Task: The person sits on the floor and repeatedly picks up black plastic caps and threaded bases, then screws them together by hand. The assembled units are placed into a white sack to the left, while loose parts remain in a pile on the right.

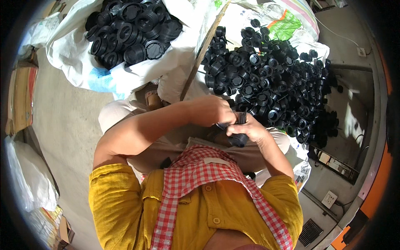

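My right hand (251, 128) is wrapped round a black ribbed plastic part (238, 140), whose round lower end shows beneath the fingers. Pressed close beside it, my left hand (219, 111) is curled with its fingers bent toward a bit of black plastic. How much of that piece sits in the left fingers is hidden by the hand itself. Both hands work above my lap, at the near edge of a large heap of black plastic parts (266, 79), many with thin stems sticking out.
At the far left a white sack (68, 46) holds black threaded caps (133, 31). A wooden strip (204, 50) stands between sack and heap. Cardboard (23, 98) and clear plastic bags (31, 179) lie at the left. A wall socket (329, 199) sits at the right.
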Demonstrator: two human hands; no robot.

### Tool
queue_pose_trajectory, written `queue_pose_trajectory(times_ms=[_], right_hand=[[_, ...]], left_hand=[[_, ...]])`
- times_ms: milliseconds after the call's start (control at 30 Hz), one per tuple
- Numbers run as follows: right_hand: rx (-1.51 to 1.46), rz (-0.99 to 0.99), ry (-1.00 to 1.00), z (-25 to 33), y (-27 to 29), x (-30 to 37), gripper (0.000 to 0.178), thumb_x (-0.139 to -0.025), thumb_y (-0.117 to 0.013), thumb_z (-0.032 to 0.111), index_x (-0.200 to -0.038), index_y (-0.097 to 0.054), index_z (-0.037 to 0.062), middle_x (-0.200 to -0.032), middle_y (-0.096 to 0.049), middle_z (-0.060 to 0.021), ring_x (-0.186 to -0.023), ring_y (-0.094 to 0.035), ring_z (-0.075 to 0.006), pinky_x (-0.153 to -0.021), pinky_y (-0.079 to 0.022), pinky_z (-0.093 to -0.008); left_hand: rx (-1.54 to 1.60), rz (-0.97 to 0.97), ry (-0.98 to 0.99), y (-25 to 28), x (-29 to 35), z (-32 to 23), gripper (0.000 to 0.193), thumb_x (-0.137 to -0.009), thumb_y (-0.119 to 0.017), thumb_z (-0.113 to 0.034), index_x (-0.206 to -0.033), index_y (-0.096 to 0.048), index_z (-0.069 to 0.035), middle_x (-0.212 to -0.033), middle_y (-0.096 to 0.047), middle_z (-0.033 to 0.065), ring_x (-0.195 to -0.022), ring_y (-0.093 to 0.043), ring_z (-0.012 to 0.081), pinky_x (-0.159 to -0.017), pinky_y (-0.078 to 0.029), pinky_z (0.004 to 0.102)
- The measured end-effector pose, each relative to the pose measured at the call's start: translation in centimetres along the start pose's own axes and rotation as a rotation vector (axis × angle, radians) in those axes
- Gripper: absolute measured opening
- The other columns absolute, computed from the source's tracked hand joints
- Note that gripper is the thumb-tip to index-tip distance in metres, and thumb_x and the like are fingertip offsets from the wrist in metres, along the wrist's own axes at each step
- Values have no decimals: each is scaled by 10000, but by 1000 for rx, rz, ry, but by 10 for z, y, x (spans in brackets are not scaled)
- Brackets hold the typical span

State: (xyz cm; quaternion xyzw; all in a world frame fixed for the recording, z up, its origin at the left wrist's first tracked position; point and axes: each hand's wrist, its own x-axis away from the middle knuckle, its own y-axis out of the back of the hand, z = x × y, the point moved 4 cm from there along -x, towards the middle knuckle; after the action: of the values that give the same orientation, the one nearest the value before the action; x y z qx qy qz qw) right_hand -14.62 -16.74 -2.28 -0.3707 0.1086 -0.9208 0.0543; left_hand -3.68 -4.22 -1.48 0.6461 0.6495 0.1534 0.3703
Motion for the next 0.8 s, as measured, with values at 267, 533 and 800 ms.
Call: queue_pose_trajectory(times_ms=[267,533,800], right_hand=[[-701,143,508,-12,-2,-11,246,-790,-724,307,-819,-560,126,-805,-630,-66,-814,-614,-180,-786,-475,-329],[-185,-711,817,1,4,-45,96,-868,-639,95,-906,-580,30,-844,-616,-53,-760,-562,-119,-758,-461,-269],[-61,-1073,723,-8,30,-105,134,-864,-559,-30,-983,-614,-4,-839,-648,-52,-670,-581,-85,-583,-486,-217]], left_hand=[[726,-552,284,43,0,7,438,-828,-571,-198,-1231,-546,-29,-1116,-628,126,-1060,-583,224,-883,-472,339],[1252,-550,738,-17,13,32,431,-750,-635,-137,-1151,-546,-7,-1008,-607,70,-912,-580,151,-791,-478,295],[-557,-413,525,54,6,-1,289,-712,-566,-44,-1000,-573,-28,-936,-515,193,-756,-520,338,-660,-411,434]])
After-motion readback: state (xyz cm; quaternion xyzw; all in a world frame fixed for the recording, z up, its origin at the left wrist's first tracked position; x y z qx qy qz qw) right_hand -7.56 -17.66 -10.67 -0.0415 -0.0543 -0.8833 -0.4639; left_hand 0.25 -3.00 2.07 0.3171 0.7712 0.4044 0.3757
